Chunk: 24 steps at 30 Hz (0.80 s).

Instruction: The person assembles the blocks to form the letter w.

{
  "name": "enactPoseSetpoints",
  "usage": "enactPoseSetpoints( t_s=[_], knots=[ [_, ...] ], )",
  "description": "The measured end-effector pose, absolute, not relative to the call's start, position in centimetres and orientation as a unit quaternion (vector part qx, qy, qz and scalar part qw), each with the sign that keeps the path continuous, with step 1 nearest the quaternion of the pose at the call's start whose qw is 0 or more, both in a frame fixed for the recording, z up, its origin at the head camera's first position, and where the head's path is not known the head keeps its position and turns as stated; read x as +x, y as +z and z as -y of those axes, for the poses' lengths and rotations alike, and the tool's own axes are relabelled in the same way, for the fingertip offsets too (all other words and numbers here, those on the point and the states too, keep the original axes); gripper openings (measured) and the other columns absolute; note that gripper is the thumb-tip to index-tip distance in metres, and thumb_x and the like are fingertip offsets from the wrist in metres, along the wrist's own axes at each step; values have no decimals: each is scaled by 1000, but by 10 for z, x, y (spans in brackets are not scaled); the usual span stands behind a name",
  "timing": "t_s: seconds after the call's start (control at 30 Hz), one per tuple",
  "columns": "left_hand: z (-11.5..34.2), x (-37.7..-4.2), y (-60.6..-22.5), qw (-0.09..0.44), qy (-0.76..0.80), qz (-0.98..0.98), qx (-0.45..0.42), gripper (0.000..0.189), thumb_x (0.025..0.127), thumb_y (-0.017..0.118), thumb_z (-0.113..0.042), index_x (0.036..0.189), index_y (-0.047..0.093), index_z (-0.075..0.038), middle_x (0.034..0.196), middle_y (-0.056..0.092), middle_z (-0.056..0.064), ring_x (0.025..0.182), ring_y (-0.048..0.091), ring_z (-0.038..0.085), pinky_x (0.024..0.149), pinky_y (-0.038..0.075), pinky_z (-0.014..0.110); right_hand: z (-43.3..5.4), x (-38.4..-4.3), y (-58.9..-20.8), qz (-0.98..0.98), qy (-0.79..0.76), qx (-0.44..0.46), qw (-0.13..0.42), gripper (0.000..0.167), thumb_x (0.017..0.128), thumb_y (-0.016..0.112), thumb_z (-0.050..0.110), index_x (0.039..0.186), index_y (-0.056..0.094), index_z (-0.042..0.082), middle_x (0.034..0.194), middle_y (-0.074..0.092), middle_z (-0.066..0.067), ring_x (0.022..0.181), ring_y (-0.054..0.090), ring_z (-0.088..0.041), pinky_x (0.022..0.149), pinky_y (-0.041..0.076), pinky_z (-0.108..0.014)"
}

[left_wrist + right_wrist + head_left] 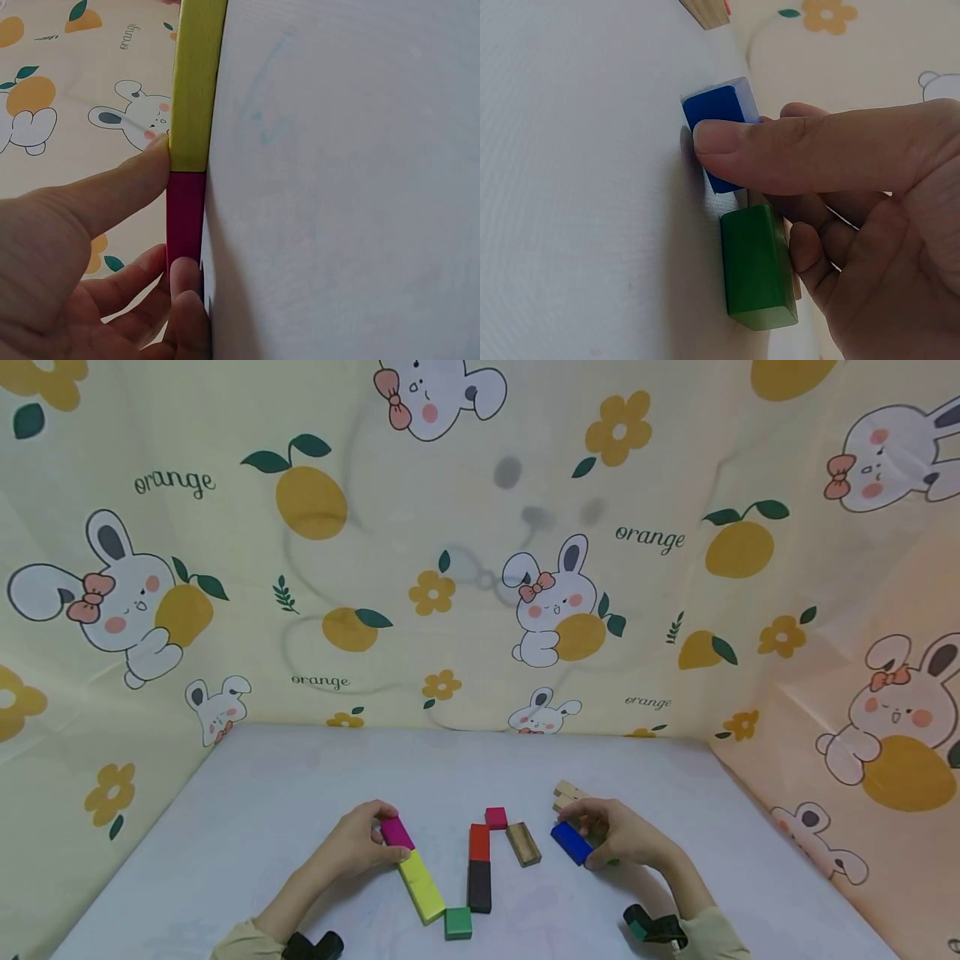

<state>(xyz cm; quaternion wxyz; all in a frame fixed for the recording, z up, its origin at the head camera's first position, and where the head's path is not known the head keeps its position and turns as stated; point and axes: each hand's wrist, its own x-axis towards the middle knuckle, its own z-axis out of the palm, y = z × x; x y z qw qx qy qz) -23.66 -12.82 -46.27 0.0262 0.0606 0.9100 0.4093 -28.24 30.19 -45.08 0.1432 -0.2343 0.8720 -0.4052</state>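
Observation:
My left hand [358, 843] is at the far end of a row made of a magenta block [397, 833] and a yellow block [422, 887]. Its fingers curl round the magenta block's far end, while the thumb [150, 161] touches the yellow block's side close to the joint. On the right, my right hand [618, 833] pinches a blue block [572, 843] between thumb and fingers. A green block [754, 262] lies under that hand, mostly hidden in the head view. Behind its fingertips are plain wooden blocks [567, 793].
Between the hands, a red block [479, 842] and a dark brown block [479, 887] line up end to end. A small pinkish-red block [496, 817], a brown wooden block [523, 844] and a small green block [458, 923] sit near them on the white table [315, 777]. Patterned cloth [450, 510] hangs behind.

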Motion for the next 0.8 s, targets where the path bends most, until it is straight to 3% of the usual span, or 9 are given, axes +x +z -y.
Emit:
enactPoseSetpoints(
  t_s=[0.47, 0.8],
  knots=[
    [128, -236, -464, 21, 409, -910, 65, 59, 71, 90, -23, 119, 61, -3, 98, 59, 2, 80, 54, 16, 68, 49, 32, -302, -282, -450, -875, -401, -231, 141, 64, 69, 89, 6, 127, 61, 10, 111, 61, -5, 98, 53, -28, 86, 44, -43],
    [129, -238, -466, 26, 410, -909, 64, 59, 71, 90, -23, 120, 61, -4, 99, 58, 2, 80, 53, 17, 69, 49, 31, -295, -267, -441, -861, -453, -200, 118, 74, 67, 90, 6, 133, 55, 2, 130, 59, -15, 118, 55, -35, 97, 43, -51]
  ],
)
